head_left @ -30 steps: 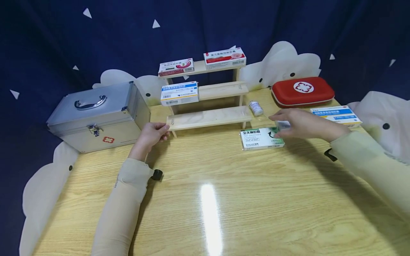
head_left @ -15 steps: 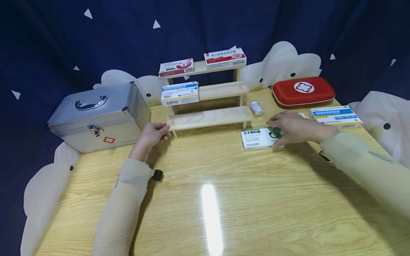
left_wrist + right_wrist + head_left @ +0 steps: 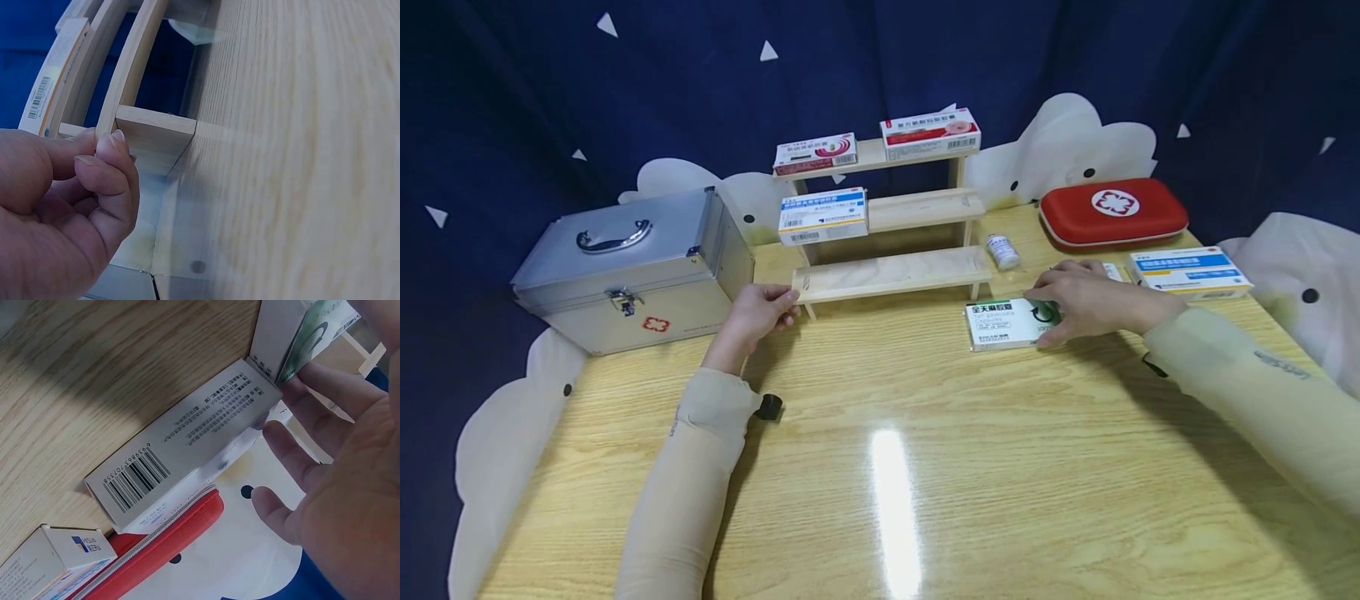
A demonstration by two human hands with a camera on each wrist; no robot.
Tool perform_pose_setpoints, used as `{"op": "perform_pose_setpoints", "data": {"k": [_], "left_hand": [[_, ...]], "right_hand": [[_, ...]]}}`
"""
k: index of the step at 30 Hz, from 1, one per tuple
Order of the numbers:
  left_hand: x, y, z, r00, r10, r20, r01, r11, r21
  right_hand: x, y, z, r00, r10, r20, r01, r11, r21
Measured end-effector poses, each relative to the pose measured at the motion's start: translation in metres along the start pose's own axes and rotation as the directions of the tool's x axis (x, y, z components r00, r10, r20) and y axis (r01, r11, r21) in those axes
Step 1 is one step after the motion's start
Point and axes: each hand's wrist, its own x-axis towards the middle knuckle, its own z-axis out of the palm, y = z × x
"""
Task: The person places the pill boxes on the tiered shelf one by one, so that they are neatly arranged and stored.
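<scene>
In the head view a three-tier wooden rack (image 3: 891,275) stands near the back of the table. My left hand (image 3: 756,315) pinches the left end of its lowest board (image 3: 111,115) between thumb and fingers. To the rack's right, a white and green medicine box (image 3: 1003,325) lies flat on the table. My right hand (image 3: 1086,302) grips this box's right end, thumb on the front side and fingers at the back. Another white medicine box (image 3: 187,444), with a barcode, lies just beyond that hand, mostly hidden from the head view.
Medicine boxes rest on the rack: a blue and white one (image 3: 823,215) midway, two red and white ones (image 3: 931,133) on top. A small white bottle (image 3: 1003,252), a red first-aid case (image 3: 1112,214) and another blue box (image 3: 1189,272) are right. A silver case (image 3: 632,271) stands left.
My right hand has moved left and closed over the right end of the white and green medicine box. The left hand keeps its hold on the rack.
</scene>
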Motion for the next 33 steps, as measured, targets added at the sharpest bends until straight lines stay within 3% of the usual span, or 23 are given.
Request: {"op": "perform_pose_setpoints", "data": {"k": [9,15,20,33], "left_hand": [[-0.001,0.000,0.000,1.000,0.004,0.007,-0.004,1.000,-0.017],[-0.001,0.001,0.000,1.000,0.009,0.005,-0.009,1.000,-0.008],[-0.002,0.002,0.000,1.000,0.020,0.006,-0.020,1.000,-0.005],[-0.003,0.002,0.001,1.000,0.020,-0.002,-0.020,1.000,-0.004]], "right_hand": [[0.000,-0.003,0.001,0.994,-0.089,-0.067,0.088,0.996,-0.025],[-0.002,-0.007,-0.003,0.988,-0.136,-0.079,0.137,0.990,0.018],[-0.006,-0.015,-0.015,0.997,-0.057,-0.043,0.060,0.996,0.072],[-0.001,-0.022,-0.057,0.994,0.053,-0.099,-0.036,0.986,0.165]]}}
